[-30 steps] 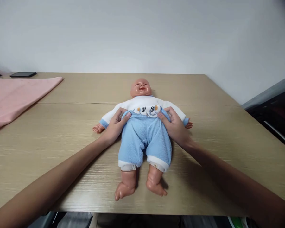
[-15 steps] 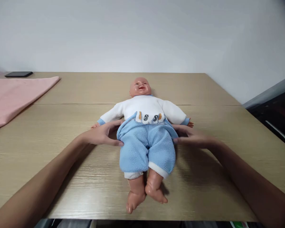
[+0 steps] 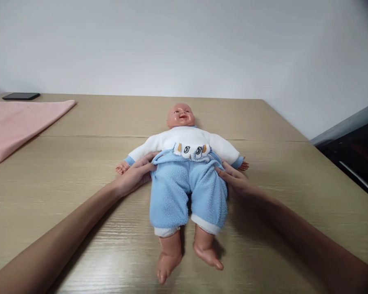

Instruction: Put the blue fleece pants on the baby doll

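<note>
At the far left edge a dark phone (image 3: pixel 21 96) lies flat on the worktop (image 3: pixel 294 171), and just near of it a pink cloth (image 3: pixel 21 122) is spread out, running off the left side. My left arm comes in from the near left corner, and my left hand (image 3: pixel 135 176) rests against the left hip of the doll (image 3: pixel 185 163), fingers (image 3: pixel 147 167) curled onto the waistband of the blue trousers (image 3: pixel 187 192); its grip is pinched on that fleece edge, though the thumb is hidden so I cannot tell how firmly. The doll lies on its back in the middle of the worktop, head toward the far wall, bare feet pointing toward me near the near edge, arms spread out to either side. It wears a white top (image 3: pixel 187 141) with blue cuffs, and a small patch with two cartoon eyes shows just above the waistband. On the right hip my right hand (image 3: pixel 237 181) mirrors the other, its grip closed on the trousers' side just below the doll's right-side sleeve. At the far right, off the worktop, dark furniture (image 3: pixel 355 155) is only partly in view.
</note>
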### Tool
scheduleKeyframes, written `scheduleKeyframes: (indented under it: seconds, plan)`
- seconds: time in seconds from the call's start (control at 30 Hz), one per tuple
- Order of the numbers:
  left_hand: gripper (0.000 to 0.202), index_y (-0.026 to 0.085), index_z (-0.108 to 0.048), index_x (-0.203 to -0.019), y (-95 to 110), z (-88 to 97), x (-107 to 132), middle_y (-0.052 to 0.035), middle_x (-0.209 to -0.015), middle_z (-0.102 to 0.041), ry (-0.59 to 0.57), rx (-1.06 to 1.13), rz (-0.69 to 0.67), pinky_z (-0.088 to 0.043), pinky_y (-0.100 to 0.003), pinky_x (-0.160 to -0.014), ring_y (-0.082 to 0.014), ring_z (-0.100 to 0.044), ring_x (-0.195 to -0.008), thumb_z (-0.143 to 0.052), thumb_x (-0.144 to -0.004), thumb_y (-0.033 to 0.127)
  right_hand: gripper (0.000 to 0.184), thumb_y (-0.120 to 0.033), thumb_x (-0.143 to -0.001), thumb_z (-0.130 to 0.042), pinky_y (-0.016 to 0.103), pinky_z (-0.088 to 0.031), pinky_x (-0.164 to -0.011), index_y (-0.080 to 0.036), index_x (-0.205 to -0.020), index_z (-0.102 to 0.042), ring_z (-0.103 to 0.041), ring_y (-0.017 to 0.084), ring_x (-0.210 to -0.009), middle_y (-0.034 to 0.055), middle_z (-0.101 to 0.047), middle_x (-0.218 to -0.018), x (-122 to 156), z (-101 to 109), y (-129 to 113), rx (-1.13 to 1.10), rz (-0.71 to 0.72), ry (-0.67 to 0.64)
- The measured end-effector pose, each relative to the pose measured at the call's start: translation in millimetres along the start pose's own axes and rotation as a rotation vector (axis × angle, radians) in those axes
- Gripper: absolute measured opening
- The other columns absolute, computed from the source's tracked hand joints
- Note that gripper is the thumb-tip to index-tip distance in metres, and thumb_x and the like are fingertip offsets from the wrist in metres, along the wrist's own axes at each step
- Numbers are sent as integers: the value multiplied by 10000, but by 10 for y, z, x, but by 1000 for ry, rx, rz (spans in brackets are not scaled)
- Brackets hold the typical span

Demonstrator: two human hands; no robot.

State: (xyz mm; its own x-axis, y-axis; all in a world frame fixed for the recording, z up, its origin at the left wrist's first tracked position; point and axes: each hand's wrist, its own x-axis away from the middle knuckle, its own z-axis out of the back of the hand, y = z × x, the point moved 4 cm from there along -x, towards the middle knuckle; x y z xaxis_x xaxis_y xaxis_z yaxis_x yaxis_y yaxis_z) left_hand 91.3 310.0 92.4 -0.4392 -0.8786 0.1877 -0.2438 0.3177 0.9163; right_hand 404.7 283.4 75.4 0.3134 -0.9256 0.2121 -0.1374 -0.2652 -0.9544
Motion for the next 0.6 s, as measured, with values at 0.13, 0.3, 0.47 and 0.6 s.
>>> scheduleKeyframes:
  seconds: [0.13,0.3,0.47,0.6]
  plan:
    - [354,222,-795,-1210,56,-32,29,-52,-1229,-798,35,-88,-88,-492,-331,-978,-285,-676,-1186,-825,-868,310,764,-782,-840,-868,441,-649,-1033,-293,-1410,-729,-798,320,-1196,62,-859,-1256,13,33,-69,137,67,146]
    - [375,191,-743,-959,60,-59,25,-30,-917,-701,48,-146,-118,-467,-320,-818,-221,-598,-868,-758,-997,563,625,-808,-897,-786,417,-587,-1032,-245,-1161,-841,-760,324,-1148,50,-850,-1080,59,6,-218,304,159,210]
    - [461,219,-567,-881,85,-60,46,44,-811,-432,79,-298,-224,-348,-267,-694,-150,-373,-745,-746,-1040,614,495,-741,-950,-775,322,-509,-874,-246,-942,-783,-632,220,-924,3,-707,-918,125,-8,-325,391,324,266]
    - [448,226,-644,-1088,110,-81,80,19,-953,-538,8,-407,-262,-408,-272,-764,-167,-495,-866,-861,-956,595,480,-708,-962,-778,315,-443,-792,-240,-898,-696,-527,192,-841,-17,-551,-866,171,-24,-379,422,402,222]
